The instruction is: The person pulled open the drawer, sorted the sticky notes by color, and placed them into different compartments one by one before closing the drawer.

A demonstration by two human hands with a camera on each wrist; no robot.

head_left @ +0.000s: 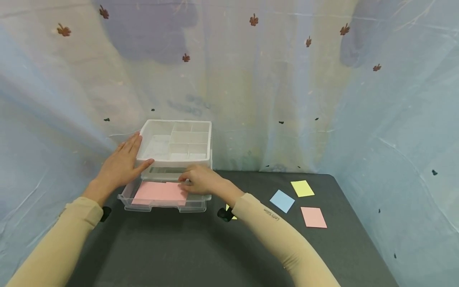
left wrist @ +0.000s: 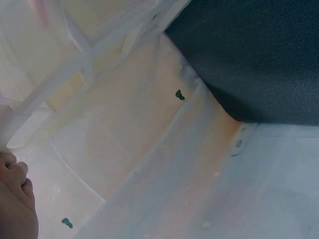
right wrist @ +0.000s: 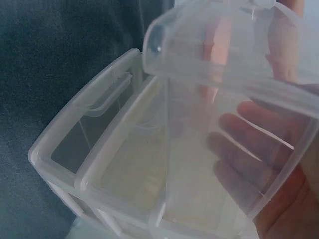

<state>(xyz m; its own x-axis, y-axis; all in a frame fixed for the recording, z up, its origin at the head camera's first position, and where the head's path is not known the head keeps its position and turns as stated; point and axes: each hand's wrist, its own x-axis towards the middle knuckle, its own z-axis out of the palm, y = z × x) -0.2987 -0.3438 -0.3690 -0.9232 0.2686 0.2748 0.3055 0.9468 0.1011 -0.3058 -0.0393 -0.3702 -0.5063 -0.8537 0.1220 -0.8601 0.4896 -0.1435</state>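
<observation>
In the head view, my left hand [head_left: 122, 165] rests with spread fingers along the left side of a white drawer organizer [head_left: 179, 163], its thumb at the front edge. Below the top, a clear plastic drawer [head_left: 195, 205] is pulled out, with pink sticky notes [head_left: 154, 192] lying inside. My right hand [head_left: 201, 180] reaches into this drawer, fingertips at the right end of the notes. Through the clear drawer wall, the right wrist view shows the right hand's fingers [right wrist: 244, 147] extended and apart. Only part of the left hand [left wrist: 17, 194] appears in the left wrist view.
On the dark table [head_left: 172, 247], a blue note [head_left: 282, 201], a yellow note [head_left: 303, 188] and a pink note [head_left: 313, 217] lie to the right. Another yellow note [head_left: 234, 217] is partly hidden beneath the right wrist. A patterned curtain [head_left: 244, 91] surrounds the table.
</observation>
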